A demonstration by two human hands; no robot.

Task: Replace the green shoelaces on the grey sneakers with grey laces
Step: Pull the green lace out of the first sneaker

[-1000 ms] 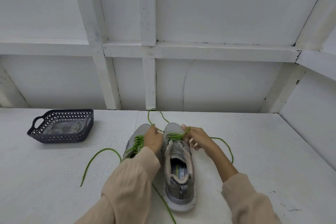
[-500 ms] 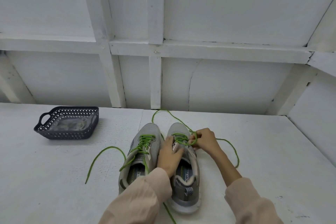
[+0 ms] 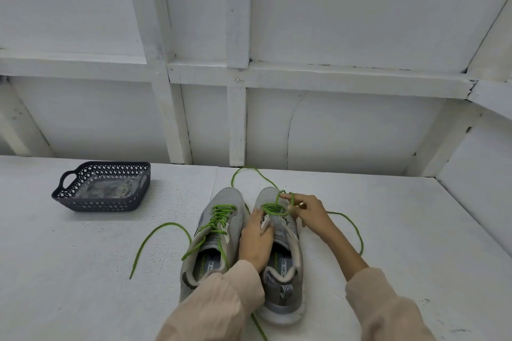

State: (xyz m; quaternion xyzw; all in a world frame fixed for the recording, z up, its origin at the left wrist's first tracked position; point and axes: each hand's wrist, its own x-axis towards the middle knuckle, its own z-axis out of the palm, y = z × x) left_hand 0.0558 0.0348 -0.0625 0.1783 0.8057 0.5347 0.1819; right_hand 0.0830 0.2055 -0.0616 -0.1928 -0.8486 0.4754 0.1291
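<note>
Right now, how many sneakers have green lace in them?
2: the left sneaker, nearer the basket, and the right sneaker, which the left hand holds while the right hand pinches its green lace.

Your sneakers (image 3: 225, 200) are matt grey knit mesh cloth, laced in round woven green cord (image 3: 219, 215). Left of the sneakers, the perforated basket (image 3: 110, 205) looks like dark matt plastic, on a rough white-painted table (image 3: 83, 285).
</note>
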